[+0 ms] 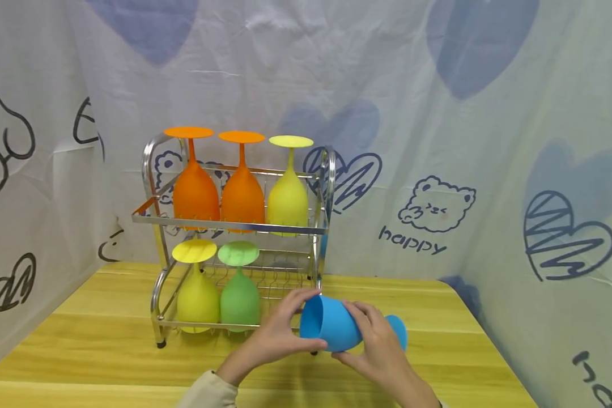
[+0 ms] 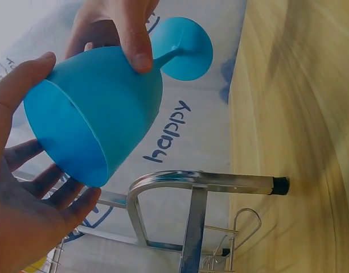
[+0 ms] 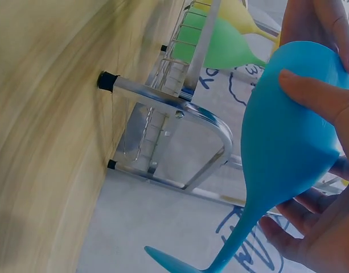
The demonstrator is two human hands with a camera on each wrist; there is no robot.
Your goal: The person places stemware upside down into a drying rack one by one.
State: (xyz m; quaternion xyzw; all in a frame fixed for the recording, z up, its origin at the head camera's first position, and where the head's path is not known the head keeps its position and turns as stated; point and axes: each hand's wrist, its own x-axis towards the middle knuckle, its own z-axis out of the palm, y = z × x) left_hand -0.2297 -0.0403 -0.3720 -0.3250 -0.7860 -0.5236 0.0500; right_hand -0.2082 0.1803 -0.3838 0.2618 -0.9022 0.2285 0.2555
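A blue plastic wine glass [image 1: 339, 327] is held tilted on its side above the table, in front of the rack's right end. Its mouth faces left, and its round foot [image 2: 188, 48] points away to the right. My left hand [image 1: 280, 331] grips the rim, thumb on one side and fingers spread along the other. With thumb and fingers curled about the lower bowl, my right hand [image 1: 379, 348] holds the same glass near the stem. The right wrist view shows the thin stem running down from the bowl [image 3: 294, 131].
A two-tier metal rack [image 1: 245, 226] stands on the wooden table [image 1: 71, 334]. Its upper tier has two orange glasses [image 1: 196, 192] and a pale yellow one [image 1: 288, 198], upside down. Below, a yellow glass [image 1: 198, 297] and a green one [image 1: 240, 297] are inverted too. Printed cloth [image 1: 413, 136] hangs behind.
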